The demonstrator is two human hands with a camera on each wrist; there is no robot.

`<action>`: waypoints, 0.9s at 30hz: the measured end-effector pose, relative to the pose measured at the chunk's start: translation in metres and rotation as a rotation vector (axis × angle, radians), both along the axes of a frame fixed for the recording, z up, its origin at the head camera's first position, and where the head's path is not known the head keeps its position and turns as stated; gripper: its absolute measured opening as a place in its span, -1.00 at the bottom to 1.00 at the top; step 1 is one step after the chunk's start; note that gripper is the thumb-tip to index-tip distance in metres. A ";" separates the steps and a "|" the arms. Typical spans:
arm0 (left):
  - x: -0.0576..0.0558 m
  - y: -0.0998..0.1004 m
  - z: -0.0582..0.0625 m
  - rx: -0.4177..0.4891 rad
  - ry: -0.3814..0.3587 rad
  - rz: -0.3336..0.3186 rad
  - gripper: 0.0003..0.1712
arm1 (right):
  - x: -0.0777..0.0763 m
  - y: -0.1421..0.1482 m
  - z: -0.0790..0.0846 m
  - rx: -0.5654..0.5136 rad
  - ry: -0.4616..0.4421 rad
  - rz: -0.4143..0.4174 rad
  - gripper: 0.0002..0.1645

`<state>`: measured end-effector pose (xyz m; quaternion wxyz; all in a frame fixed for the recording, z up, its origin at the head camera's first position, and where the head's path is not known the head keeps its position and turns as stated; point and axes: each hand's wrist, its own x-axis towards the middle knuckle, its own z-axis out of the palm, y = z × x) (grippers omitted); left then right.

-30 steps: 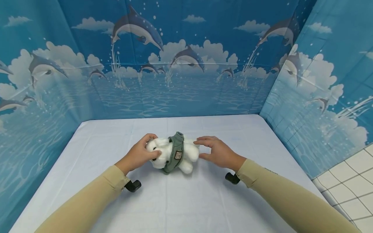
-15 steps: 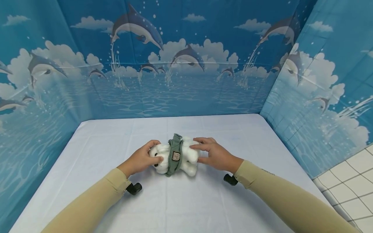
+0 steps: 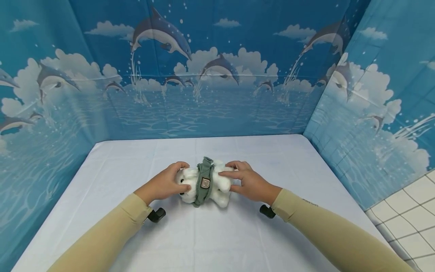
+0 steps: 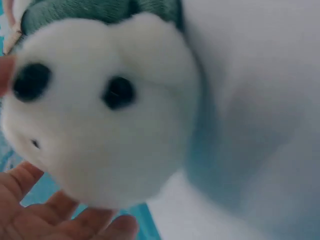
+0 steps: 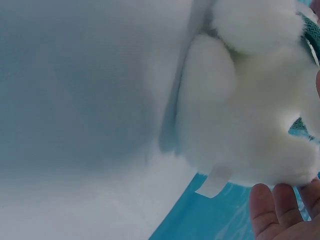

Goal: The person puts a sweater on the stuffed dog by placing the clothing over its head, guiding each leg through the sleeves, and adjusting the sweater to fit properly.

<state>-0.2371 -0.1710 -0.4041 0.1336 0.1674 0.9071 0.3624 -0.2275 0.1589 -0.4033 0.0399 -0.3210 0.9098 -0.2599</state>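
A white plush dog [image 3: 222, 183] in a green knitted garment [image 3: 204, 183] with a small square patch lies on its side across the white table. Its head points left; its legs point right. My left hand [image 3: 167, 183] grips the head between thumb and fingers. Up close in the left wrist view are the dark eyes and nose on the furry face [image 4: 115, 150], fingers curving along its far side. At the leg end, my right hand [image 3: 251, 183] holds the hindquarters, fingers over the far side and thumb on the near side. A small white tag [image 5: 214, 181] sticks out there.
The white cloth-covered table [image 3: 217, 241] reaches back to a blue curtain [image 3: 210, 109] printed with dolphins, which also runs along both sides. A black wrist camera [image 3: 157, 215] hangs under each cuff. White floor tiles [image 3: 414, 215] show at the lower right.
My right hand has moved left onto the plush dog's hind end and taken hold of it. The dog has turned slightly, its head shifting a little right, with my left hand still on it.
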 end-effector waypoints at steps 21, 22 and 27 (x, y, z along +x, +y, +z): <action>0.030 0.076 0.002 -0.414 0.657 -0.006 -0.46 | 0.000 -0.001 -0.004 0.003 0.041 0.003 -0.39; 0.029 0.075 0.000 -0.416 0.663 -0.006 -0.49 | -0.001 -0.001 -0.004 0.004 0.048 0.005 -0.39; 0.027 0.075 -0.002 -0.386 0.684 -0.004 -0.60 | -0.002 -0.002 -0.003 0.010 0.069 0.009 -0.39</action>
